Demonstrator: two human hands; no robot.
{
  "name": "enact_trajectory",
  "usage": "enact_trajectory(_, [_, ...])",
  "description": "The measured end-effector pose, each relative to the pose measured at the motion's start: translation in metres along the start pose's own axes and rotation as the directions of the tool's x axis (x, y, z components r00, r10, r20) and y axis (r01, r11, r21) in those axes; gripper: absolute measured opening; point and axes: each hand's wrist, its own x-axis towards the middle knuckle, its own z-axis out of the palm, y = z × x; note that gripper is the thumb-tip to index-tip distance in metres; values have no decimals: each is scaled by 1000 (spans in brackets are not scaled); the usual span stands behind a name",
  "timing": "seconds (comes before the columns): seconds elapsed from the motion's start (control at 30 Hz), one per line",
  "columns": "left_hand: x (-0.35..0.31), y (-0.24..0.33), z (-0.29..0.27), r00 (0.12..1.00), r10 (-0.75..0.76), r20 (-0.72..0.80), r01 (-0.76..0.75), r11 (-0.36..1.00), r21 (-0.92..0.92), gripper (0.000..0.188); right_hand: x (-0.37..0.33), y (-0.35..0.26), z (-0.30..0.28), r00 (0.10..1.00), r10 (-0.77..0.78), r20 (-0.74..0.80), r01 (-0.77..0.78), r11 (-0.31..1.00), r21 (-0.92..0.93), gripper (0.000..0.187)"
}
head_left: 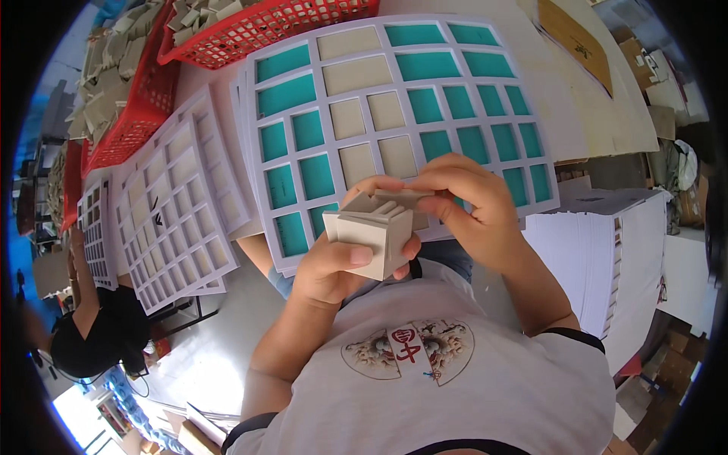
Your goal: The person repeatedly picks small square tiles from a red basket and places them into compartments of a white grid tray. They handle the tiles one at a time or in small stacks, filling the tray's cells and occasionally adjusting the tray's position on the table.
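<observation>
My left hand (327,267) is closed around a small stack of square, beige cardboard pieces (358,231), its thumb pressed on the near face. Several pieces at the top of the stack are fanned out and uneven. With fingers and thumb, my right hand (478,208) pinches a cardboard piece (402,196) at the stack's far right edge. Both hands are over the near edge of a large white grid frame (318,80). Many of its openings show teal, while a column in the middle is beige. The hands and stack hide part of the near openings.
Red plastic baskets (262,34) full of beige cardboard pieces stand at the far left. More white grid frames (220,262) lie stacked at left. A person in black (102,330) works beyond them. On the right are a brown board (575,42) and a white stack (572,258).
</observation>
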Motion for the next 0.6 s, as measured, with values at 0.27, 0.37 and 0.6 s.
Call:
enact_trajectory(0.27, [4,11,-1,974,111,-200,-48,954,295,82,4,5,-56,998,58,-15,-59,950,-306,20])
enact_trajectory(0.37, [3,9,-4,974,138,-180,-75,945,317,76,5,3,-47,961,272,48,-249,929,-275,15])
enact_trajectory(0.6, [12,7,-17,963,140,-229,-75,960,271,67,4,19,-36,993,114,30,-102,957,-270,7])
